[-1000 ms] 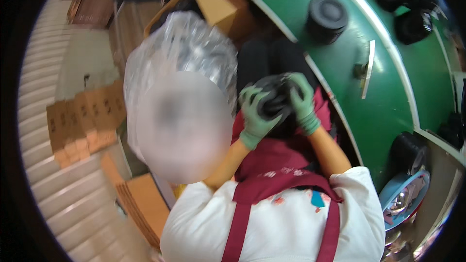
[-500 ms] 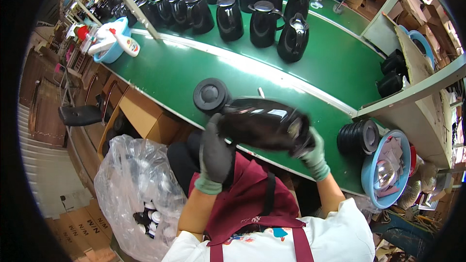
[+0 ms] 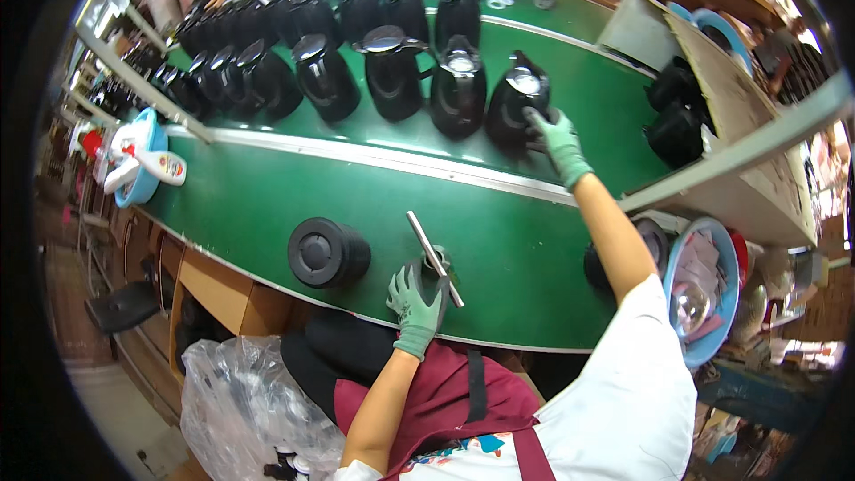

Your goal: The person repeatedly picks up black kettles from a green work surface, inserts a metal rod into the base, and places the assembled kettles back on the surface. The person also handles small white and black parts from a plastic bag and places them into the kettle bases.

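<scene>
My right hand [image 3: 561,148], in a green and grey glove, reaches out across the bench with its fingers against a black jug [image 3: 508,116]. This jug stands at the right end of the front row and has a shiny silver opening on top. Closer to me, my left hand [image 3: 415,305], gloved alike, rests at the bench edge with its fingers apart. Beside its fingertips lies a thin metal rod [image 3: 421,233], over a small round metal-looking piece [image 3: 437,257]. A thick round black part [image 3: 326,252] sits to the left of them.
Rows of black jugs [image 3: 327,80] stand along the far strip of the green bench [image 3: 240,180]. Blue basins stand at left [image 3: 157,144] and right [image 3: 732,294]. A spray bottle [image 3: 166,167] leans at the left basin. A metal post [image 3: 748,147] rises at right.
The black jug that both hands held over the bench now stands at the row's right end. My right hand moved away with it; my left hand came down by the rod. The view has shifted.
</scene>
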`<state>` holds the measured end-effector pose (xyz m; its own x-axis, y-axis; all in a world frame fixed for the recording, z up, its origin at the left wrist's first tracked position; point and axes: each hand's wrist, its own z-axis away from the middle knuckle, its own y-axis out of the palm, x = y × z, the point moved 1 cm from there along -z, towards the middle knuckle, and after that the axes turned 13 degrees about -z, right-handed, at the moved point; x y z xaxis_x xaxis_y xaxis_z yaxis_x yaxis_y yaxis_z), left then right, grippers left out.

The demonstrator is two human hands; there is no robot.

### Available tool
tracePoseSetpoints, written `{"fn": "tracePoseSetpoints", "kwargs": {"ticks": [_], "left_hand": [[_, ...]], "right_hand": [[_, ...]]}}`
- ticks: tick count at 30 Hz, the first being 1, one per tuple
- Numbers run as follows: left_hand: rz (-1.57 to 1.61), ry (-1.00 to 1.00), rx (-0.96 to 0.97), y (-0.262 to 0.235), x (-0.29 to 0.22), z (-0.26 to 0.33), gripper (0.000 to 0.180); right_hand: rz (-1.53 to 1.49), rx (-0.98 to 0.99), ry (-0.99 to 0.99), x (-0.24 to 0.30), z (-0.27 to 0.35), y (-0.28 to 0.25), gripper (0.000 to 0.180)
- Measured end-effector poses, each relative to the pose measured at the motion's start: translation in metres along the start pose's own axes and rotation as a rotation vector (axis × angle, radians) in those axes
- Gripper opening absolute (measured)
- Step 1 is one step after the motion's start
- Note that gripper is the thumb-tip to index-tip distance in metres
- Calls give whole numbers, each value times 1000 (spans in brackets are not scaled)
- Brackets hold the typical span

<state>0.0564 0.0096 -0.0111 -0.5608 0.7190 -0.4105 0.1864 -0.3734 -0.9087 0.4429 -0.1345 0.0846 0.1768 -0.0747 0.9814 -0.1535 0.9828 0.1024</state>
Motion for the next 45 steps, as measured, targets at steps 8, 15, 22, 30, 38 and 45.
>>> {"fn": "tracePoseSetpoints", "kwargs": {"ticks": [8,15,22,30,38,45], "left_hand": [[87,48,-98,-37,24,-6,64],[207,42,-547,-149,88,85,44],[-295,-1182,-971,-152,307,341,34],[-388,-1551,-247,-143,420,377,107],[-66,-1429,-169,-162,418,398,94],[517,-1278,-432,-244,328,406,57]], "right_hand": [[160,271,-71,23,14,14,36],[549,556,-248,10,-21,-99,55],[503,241,-620,14,143,28,67],[248,766,-171,-41,337,160,51],[216,1061,-76,-42,437,208,26],[203,1291,166,-36,501,220,27]]}}
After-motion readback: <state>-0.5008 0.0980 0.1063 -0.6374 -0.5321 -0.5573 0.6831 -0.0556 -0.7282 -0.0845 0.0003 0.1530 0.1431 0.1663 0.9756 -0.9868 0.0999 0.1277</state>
